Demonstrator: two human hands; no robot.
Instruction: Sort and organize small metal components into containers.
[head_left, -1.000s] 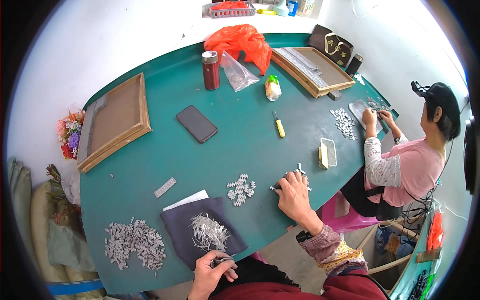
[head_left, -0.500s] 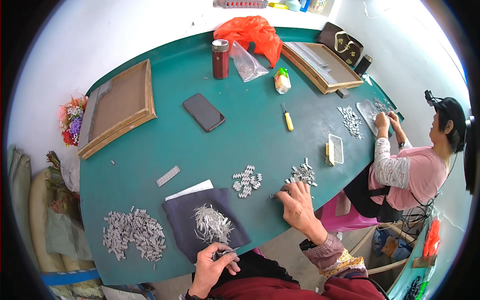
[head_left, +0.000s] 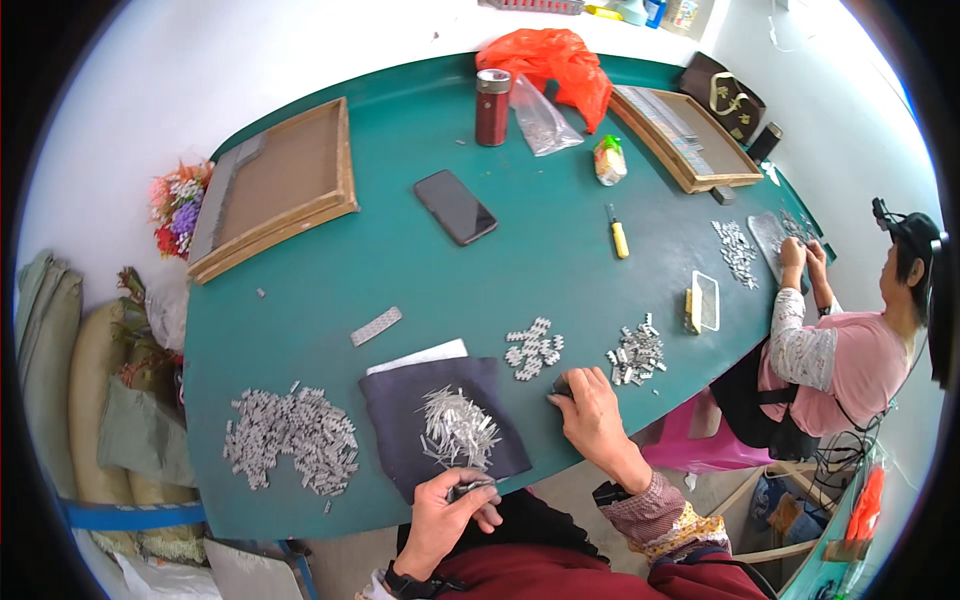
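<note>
My left hand point(head_left: 452, 508) is closed over a few small dark grey metal pieces point(head_left: 470, 489) at the table's front edge, just below a dark cloth point(head_left: 390, 415). A heap of thin silvery metal pins point(head_left: 459, 430) lies on that cloth. Thumb and fingers of my right hand point(head_left: 594, 420) pinch a small dark piece point(head_left: 563, 385), mostly covered by the fingers, above the green table point(head_left: 560, 270). Beyond this hand lies a small group of toothed grey metal pieces point(head_left: 534, 349). To its right is a looser pile of similar pieces point(head_left: 637, 350).
A large heap of grey pieces point(head_left: 290, 440) spreads at left, with a flat metal strip point(head_left: 376, 327) nearby. Farther back are a phone point(head_left: 455, 207), a yellow-handled screwdriver point(head_left: 619, 238), a red flask point(head_left: 492, 110) and wooden trays point(head_left: 345, 150). A co-worker point(head_left: 835, 345) sits at right.
My right hand has moved left, away from the looser right-hand pile, with a small dark piece in its fingers. My left hand stays closed by the cloth. The whole view has shifted.
</note>
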